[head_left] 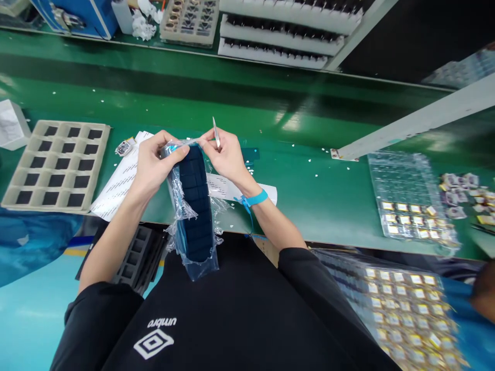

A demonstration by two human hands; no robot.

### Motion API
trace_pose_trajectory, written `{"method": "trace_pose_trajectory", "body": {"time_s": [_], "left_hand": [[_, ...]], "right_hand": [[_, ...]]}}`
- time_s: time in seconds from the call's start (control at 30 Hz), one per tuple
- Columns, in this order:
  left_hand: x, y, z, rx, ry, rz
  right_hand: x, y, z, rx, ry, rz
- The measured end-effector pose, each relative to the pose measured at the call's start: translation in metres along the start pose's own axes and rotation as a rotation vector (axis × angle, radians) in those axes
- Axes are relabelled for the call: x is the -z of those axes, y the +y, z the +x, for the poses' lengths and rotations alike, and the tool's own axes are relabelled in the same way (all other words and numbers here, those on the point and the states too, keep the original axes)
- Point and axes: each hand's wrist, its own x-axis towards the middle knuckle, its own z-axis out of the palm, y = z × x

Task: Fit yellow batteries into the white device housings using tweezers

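The left hand [154,165] is closed around the top of a long strip of dark blue pads [197,206] that sits inside a clear plastic bag [183,211]; the fingers wrap the upper left edge of the bag and the thumb presses on the front. The right hand [228,154] is pinched shut on the bag's upper edge just beside the left thumb, and it also keeps a pair of metal tweezers [216,132] tucked between its fingers, tip pointing up and away. A blue wrist strap [253,199] circles the right wrist.

The strip hangs from both hands over the near edge of the green workbench [309,154], its lower end down in front of the black sweatshirt. The bag looks crumpled and torn open along the left side, yet the pads are mostly inside it (only the top end seems bared, though the glare on the film makes that hard to judge). So the unwrapping appears begun but far from finished: the strip has yet to come free.

To the left on the bench lies a beige tray [56,165] whose pockets each hold a dark square. Printed paper sheets [119,180] lie under the hands. At the right, a clear blister tray [410,206] carries rows of small yellow-tabbed parts, and another such tray [406,309] rests lower, near the right sleeve.
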Motion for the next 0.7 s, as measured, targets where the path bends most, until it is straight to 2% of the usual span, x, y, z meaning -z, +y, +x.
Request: {"method": "trace_pose_trajectory", "body": {"time_s": [0.13, 0.27, 0.37, 0.5, 0.6, 0.7], "left_hand": [[-0.002, -0.008, -0.003, 0.055, 0.039, -0.113], [-0.003, -0.008, -0.004, 0.114, 0.033, -0.223], [-0.001, -0.006, -0.001, 0.201, 0.0, -0.37], [0.004, -0.009, 0.003, 0.32, -0.072, -0.488], [0.004, -0.014, 0.002, 0.322, -0.109, -0.564], [0.001, -0.015, -0.001, 0.324, -0.073, -0.599]], "right_hand": [[0.002, -0.007, -0.002, 0.02, 0.003, -0.023], [0.004, -0.024, -0.007, 0.09, -0.033, -0.105], [0.006, -0.041, -0.011, 0.139, -0.059, -0.271], [0.007, -0.057, -0.017, 0.129, -0.123, -0.55], [0.005, -0.06, -0.019, 0.135, -0.144, -0.697], [0.004, -0.061, -0.02, 0.163, -0.136, -0.76]]}}
